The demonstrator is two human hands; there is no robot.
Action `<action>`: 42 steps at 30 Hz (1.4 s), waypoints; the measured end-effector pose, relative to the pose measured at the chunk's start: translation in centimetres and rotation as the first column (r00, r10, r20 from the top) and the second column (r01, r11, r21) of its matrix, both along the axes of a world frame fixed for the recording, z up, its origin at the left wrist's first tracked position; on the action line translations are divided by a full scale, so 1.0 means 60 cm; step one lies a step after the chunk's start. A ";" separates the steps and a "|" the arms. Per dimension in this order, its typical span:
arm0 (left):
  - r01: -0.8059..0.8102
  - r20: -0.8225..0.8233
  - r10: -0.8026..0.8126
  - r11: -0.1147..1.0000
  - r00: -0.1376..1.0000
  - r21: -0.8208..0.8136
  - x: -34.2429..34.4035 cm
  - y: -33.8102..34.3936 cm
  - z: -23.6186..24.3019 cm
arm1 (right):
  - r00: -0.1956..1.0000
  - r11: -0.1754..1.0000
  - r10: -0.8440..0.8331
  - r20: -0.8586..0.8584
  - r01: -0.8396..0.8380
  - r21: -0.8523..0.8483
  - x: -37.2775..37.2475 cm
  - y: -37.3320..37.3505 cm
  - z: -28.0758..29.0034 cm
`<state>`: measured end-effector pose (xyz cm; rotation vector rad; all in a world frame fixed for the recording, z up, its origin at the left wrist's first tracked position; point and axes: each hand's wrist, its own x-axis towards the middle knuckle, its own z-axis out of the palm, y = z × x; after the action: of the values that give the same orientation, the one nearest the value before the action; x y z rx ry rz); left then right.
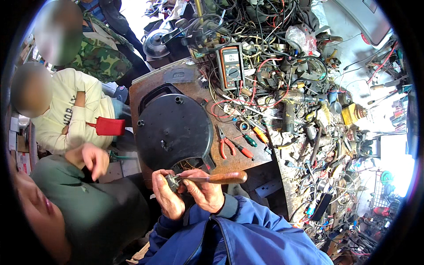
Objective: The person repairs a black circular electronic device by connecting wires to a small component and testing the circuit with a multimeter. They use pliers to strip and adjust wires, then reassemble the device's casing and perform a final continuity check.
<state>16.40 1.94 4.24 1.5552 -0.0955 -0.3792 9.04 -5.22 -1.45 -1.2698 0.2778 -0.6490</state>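
In front of my chest, my left hand [166, 196] pinches a small dark part [172, 182] that looks like an electrical component; its exact kind is unclear. My right hand [205, 194] grips a screwdriver with a wooden handle [227, 177]. The handle points right, and the tip meets the small part or lies very close to it. Just beyond both hands lies a round black appliance [174, 128], its flat side with short feet facing up. At its near edge an opening shows copper-coloured wires [190, 164].
Right of the appliance lie red-handled pliers [226, 145], a red-handled screwdriver [246, 152], a green one [250, 140] and a yellow one [260, 134]. A multimeter [230, 68] stands behind, beside heaped cables [274, 26]. At left, a person's hand [95, 160] hangs near the table; two others are beyond.
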 end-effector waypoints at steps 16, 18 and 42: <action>-0.102 -0.362 -0.027 0.938 0.932 -0.332 0.023 0.007 -0.005 | 0.998 0.957 -0.024 -0.060 0.040 0.289 0.005 -0.029 0.032; -0.106 -0.364 -0.011 0.948 0.931 -0.301 0.023 0.012 -0.007 | 0.998 0.963 -0.006 -0.065 0.023 0.270 0.008 -0.023 0.023; -0.099 -0.445 -0.080 0.926 0.892 -0.363 0.045 0.031 -0.006 | 0.986 0.925 0.117 -0.122 -0.064 0.375 0.017 -0.062 0.023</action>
<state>19.09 3.79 3.86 1.0522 0.1965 -0.6682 10.09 -8.96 -0.08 -0.9587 0.4360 -0.4018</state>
